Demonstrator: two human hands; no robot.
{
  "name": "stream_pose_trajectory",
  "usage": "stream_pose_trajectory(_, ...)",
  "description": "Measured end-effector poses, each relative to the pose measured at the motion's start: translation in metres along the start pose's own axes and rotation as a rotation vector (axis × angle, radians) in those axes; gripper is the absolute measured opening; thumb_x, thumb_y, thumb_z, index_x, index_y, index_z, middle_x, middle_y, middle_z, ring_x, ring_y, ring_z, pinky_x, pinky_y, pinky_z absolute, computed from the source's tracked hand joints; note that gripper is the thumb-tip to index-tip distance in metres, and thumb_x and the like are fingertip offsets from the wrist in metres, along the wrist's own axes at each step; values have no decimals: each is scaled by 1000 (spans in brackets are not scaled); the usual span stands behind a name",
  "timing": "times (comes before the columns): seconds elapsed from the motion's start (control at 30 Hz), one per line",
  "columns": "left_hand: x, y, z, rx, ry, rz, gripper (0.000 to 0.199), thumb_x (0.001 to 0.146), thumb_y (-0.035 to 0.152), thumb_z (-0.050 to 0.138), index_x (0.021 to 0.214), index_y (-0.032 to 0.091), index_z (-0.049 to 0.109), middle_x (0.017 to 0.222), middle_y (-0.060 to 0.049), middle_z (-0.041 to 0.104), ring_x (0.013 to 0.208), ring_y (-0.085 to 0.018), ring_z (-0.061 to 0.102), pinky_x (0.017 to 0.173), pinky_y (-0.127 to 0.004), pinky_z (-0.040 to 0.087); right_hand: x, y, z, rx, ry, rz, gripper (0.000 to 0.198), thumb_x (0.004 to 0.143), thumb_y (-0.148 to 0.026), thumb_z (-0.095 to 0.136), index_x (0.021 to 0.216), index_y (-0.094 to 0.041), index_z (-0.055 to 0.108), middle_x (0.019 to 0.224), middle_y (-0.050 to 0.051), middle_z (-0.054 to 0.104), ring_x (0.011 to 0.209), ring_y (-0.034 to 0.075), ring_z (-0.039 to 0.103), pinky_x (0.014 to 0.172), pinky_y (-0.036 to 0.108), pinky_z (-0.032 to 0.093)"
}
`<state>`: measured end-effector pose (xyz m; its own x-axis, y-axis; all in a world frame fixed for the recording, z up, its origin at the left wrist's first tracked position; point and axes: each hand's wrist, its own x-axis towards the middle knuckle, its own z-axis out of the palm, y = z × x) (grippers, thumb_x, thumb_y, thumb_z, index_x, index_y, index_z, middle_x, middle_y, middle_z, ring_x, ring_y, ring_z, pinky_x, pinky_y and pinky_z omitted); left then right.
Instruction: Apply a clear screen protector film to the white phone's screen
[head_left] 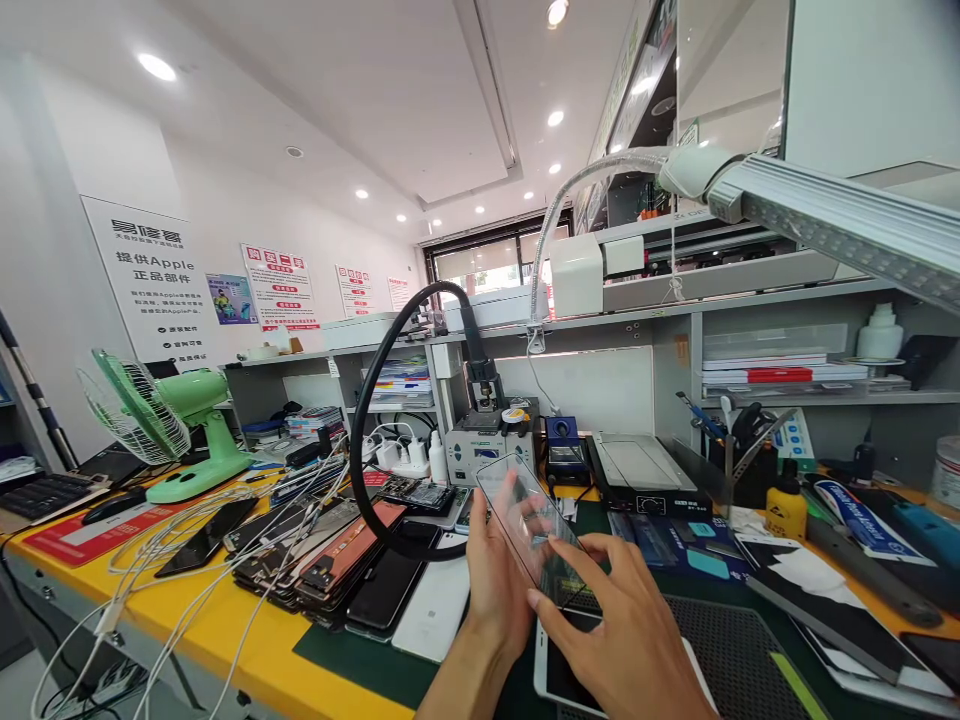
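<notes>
Both hands raised above the bench (225,640), holding one clear glass screen panel (529,525) between them. Left hand (491,575) upright, palm turned toward the panel, fingers curled around its left long edge, forearm coming up from the bottom of the frame. Right hand (626,630) back-up, fingers spread and half bent, fingertips pinching the panel's lower right edge and corner. Panel tilted, top end leaning away and left, bottom end toward the person; fingers visible through the glass. It sits mid-frame, in the air, above a white phone (570,675) lying flat on the dark green mat (360,650) just under the right hand.

Left of the hands: a pile of phones and screens (330,570) laid overlapping on the yellow bench, white cables (187,560) running across them. Thick black hose (375,440) loops from the pile up to a grey station unit (480,450) at the back. Green desk fan (180,420) far left. Black flat heating plate (645,475) behind the right hand, yellow bottle (786,505) farther right. LED bar lamp (840,225) on a flexible neck overhead, upper right.
</notes>
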<state>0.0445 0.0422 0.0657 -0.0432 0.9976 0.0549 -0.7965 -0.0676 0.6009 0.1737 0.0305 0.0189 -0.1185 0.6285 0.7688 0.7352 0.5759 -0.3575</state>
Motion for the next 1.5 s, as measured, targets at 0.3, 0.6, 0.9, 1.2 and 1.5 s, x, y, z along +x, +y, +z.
stream_pose_trajectory(0.3, 7, -3, -7, 69, -39, 21, 60, 102, 58, 41, 127, 10, 66, 106, -13, 70, 82, -21, 64, 78, -33, 53, 0, 3, -1, -23, 13, 0, 42, 82, -43, 74, 119, -25, 74, 108, 13, 61, 99, 33, 64, 77, 47, 59)
stream_pose_trajectory(0.6, 7, -8, -13, 186, -13, 15, 62, 99, 60, 46, 108, 6, 74, 102, -16, 73, 88, -26, 67, 83, -35, 50, 1, 4, 0, -43, -4, 18, 42, 84, -44, 72, 121, -26, 73, 111, 14, 61, 103, 34, 62, 82, 49, 57)
stream_pose_trajectory(0.9, 6, -11, -19, 293, 2, -5, 64, 91, 68, 54, 95, 8, 77, 89, -14, 76, 96, -31, 68, 90, -38, 49, 5, 3, -2, -41, 22, 14, 41, 82, -44, 76, 117, -22, 74, 109, 15, 60, 103, 34, 61, 81, 48, 57)
stream_pose_trajectory(1.2, 4, -15, -17, 429, -76, 64, 55, 89, 62, 61, 91, 10, 79, 83, -11, 75, 85, -26, 68, 78, -32, 49, 7, 4, -2, -47, 26, 12, 43, 79, -40, 78, 119, -23, 73, 108, 13, 60, 101, 33, 60, 82, 47, 56)
stream_pose_trajectory(1.5, 6, -14, -19, 528, -68, 95, 27, 77, 33, 75, 91, 10, 80, 77, -8, 75, 70, -18, 62, 70, -28, 46, 9, 3, -14, 95, -60, 118, 64, 78, -48, 75, 136, -25, 62, 123, 14, 60, 116, 35, 58, 98, 52, 50)
